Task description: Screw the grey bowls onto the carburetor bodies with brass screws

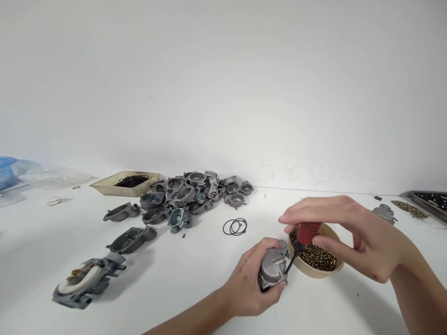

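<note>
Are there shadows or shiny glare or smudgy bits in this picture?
Head view: soft grey shadows on the table, below the right hand; head view: the plastic bag at left looks hazy; head view: no harsh glare on the pale wall.

A broad lane of bare surface (174, 274) is running between the left hand (253, 279) and the nearest metal part (101, 284). A heap of metal cups (185, 200) is blocking the back left, while the bowl (316, 272) is hemming in the screwdriver (307, 232). Flat rings (230, 226) are lying between heap and hand.
</note>
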A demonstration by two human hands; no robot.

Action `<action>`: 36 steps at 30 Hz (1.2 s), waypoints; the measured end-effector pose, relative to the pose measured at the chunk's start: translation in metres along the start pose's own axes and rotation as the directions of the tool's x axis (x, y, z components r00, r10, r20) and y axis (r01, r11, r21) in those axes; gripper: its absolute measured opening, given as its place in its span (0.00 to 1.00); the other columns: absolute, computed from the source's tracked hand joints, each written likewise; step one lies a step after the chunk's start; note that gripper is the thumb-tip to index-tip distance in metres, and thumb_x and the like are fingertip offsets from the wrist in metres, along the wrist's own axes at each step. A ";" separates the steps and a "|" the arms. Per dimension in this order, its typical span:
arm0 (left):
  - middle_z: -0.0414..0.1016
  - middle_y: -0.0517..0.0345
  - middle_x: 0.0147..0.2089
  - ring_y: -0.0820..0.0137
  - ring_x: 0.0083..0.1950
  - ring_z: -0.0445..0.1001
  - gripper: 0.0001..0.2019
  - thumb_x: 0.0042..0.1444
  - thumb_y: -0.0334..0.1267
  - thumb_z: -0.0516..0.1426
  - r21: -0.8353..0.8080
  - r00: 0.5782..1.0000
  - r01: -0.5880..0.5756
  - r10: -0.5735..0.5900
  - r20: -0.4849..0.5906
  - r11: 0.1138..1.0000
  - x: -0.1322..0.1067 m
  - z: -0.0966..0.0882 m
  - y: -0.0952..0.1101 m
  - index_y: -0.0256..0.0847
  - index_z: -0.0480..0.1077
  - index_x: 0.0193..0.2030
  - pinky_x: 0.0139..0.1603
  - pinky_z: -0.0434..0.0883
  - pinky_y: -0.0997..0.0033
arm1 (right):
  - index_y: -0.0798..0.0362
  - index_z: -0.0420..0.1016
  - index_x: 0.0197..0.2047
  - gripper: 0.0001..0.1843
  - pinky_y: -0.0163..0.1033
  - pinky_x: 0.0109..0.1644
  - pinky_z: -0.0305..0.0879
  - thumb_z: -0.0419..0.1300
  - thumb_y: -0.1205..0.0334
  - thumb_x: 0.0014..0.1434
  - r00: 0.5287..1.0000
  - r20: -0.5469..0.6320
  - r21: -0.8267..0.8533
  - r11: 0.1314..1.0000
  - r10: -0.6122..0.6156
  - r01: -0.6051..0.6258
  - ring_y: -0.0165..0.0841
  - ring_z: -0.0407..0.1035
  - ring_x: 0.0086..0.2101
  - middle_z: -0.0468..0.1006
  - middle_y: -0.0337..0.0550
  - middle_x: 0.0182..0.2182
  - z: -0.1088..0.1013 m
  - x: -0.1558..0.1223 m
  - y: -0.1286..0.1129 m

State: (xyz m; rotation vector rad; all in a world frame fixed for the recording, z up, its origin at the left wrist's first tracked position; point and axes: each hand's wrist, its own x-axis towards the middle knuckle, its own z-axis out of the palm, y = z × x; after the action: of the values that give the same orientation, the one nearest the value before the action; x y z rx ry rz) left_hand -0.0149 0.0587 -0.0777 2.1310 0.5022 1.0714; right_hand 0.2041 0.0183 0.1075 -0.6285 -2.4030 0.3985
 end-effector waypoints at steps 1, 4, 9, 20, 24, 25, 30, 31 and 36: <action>0.76 0.54 0.51 0.60 0.46 0.78 0.26 0.53 0.37 0.61 -0.001 1.000 0.003 -0.003 -0.003 1.000 0.000 0.000 0.000 0.47 0.62 0.59 0.52 0.76 0.60 | 0.53 0.73 0.64 0.20 0.39 0.41 0.76 0.55 0.70 0.71 1.000 0.007 0.028 1.000 -0.011 0.010 0.32 0.77 0.37 0.85 0.45 0.39 0.000 0.000 0.000; 0.76 0.53 0.52 0.60 0.47 0.78 0.25 0.53 0.37 0.61 -0.017 1.000 0.017 -0.017 0.013 1.000 0.001 -0.001 0.003 0.48 0.62 0.59 0.50 0.75 0.60 | 0.53 0.77 0.58 0.14 0.36 0.37 0.75 0.62 0.66 0.70 1.000 -0.025 -0.077 0.997 0.000 -0.002 0.30 0.77 0.33 0.84 0.42 0.36 0.000 0.000 0.005; 0.76 0.55 0.52 0.60 0.48 0.78 0.25 0.53 0.36 0.61 -0.029 1.000 0.010 -0.009 0.007 1.000 0.001 -0.001 0.002 0.48 0.63 0.58 0.52 0.75 0.60 | 0.52 0.76 0.60 0.16 0.37 0.40 0.77 0.62 0.65 0.70 0.998 -0.066 -0.141 0.990 0.004 -0.013 0.30 0.78 0.34 0.85 0.42 0.37 0.001 0.000 0.008; 0.76 0.55 0.54 0.59 0.51 0.77 0.26 0.53 0.37 0.61 -0.016 0.998 0.044 -0.043 0.040 0.999 0.000 -0.002 0.003 0.48 0.63 0.59 0.55 0.74 0.59 | 0.52 0.78 0.48 0.10 0.30 0.34 0.75 0.70 0.60 0.65 0.987 -0.157 -0.210 0.978 -0.024 -0.010 0.27 0.78 0.28 0.85 0.35 0.30 0.006 0.002 0.013; 0.76 0.55 0.53 0.59 0.51 0.78 0.25 0.54 0.38 0.61 -0.015 0.999 0.033 -0.032 0.030 0.999 0.000 -0.002 0.003 0.48 0.62 0.59 0.55 0.74 0.59 | 0.53 0.77 0.55 0.14 0.36 0.44 0.78 0.62 0.68 0.68 0.996 -0.082 -0.069 0.997 0.025 -0.031 0.31 0.81 0.38 0.86 0.42 0.39 0.003 0.002 0.011; 0.76 0.55 0.53 0.59 0.51 0.78 0.25 0.54 0.38 0.61 -0.012 0.999 0.030 -0.029 0.031 0.999 0.000 -0.002 0.002 0.48 0.62 0.59 0.55 0.74 0.60 | 0.53 0.77 0.57 0.15 0.37 0.46 0.79 0.61 0.70 0.68 0.998 -0.048 0.020 0.999 0.036 -0.035 0.32 0.81 0.41 0.86 0.45 0.42 0.003 0.002 0.011; 0.76 0.57 0.54 0.61 0.50 0.78 0.27 0.53 0.36 0.61 0.003 0.999 0.022 -0.022 0.030 1.000 0.001 -0.003 0.002 0.49 0.62 0.60 0.55 0.74 0.62 | 0.53 0.79 0.52 0.14 0.34 0.40 0.79 0.69 0.69 0.64 0.996 -0.075 0.176 0.984 0.051 -0.037 0.30 0.80 0.34 0.86 0.41 0.35 0.005 0.004 0.016; 0.76 0.57 0.54 0.61 0.50 0.78 0.27 0.53 0.36 0.61 -0.001 0.999 0.021 -0.021 0.030 1.000 0.001 -0.003 0.003 0.49 0.62 0.60 0.54 0.74 0.62 | 0.53 0.79 0.51 0.15 0.33 0.39 0.78 0.72 0.67 0.61 0.992 -0.111 0.131 0.990 0.060 -0.045 0.29 0.79 0.32 0.85 0.39 0.33 0.006 0.004 0.017; 0.77 0.55 0.55 0.60 0.52 0.78 0.26 0.54 0.37 0.61 0.004 0.998 0.033 -0.033 0.051 0.999 0.001 -0.005 0.006 0.48 0.62 0.60 0.55 0.74 0.60 | 0.52 0.79 0.53 0.16 0.35 0.40 0.79 0.71 0.67 0.63 0.992 -0.120 0.090 0.995 0.049 -0.038 0.29 0.79 0.32 0.85 0.39 0.32 0.008 0.004 0.017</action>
State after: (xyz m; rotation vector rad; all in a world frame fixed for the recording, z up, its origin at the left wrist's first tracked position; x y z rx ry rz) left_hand -0.0176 0.0572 -0.0706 2.1396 0.5136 0.9965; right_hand 0.2022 0.0339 0.0966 -0.6482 -2.2466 0.4676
